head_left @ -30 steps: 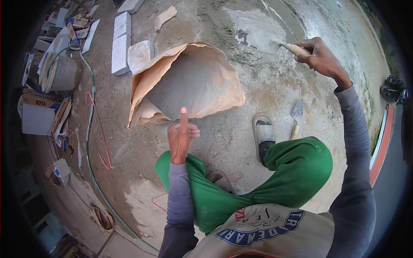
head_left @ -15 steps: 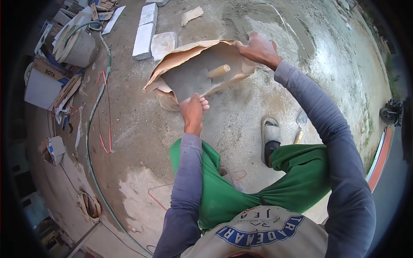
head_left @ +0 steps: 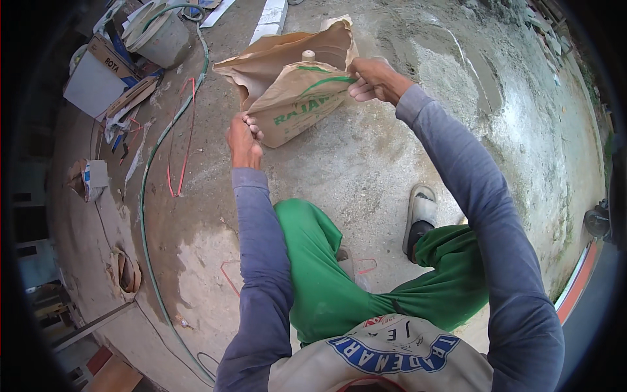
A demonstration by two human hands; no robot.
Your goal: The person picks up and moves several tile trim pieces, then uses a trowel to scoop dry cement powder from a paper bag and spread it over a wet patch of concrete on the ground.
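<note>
Grasped the brown paper sack (head_left: 297,108) by its near edge with both hands: pinched the left corner in the left grip (head_left: 246,138) and clenched the right corner in the right grip (head_left: 377,81), with bare fingers curled in below the edge. Held the sack ahead of the bent knees, with its green-printed front wall turned toward the body and its mouth gaping upward. Could not tell from this angle about any contact between its base and the rough concrete floor (head_left: 320,170). Saw the pale, blunt end of a handle (head_left: 308,56) poking up inside the mouth, behind the front edge; could not make out the rest. Wore grey-blue sleeves, green trousers (head_left: 330,268) and, on the right foot, a pale sandal (head_left: 423,210). Had white blocks (head_left: 270,18) just beyond the sack, and a bucket (head_left: 163,42) and a cardboard box (head_left: 98,77) farther left. Had also a long green hose (head_left: 145,225) curving down the left side, near a looped thin red strap (head_left: 191,127).
</note>
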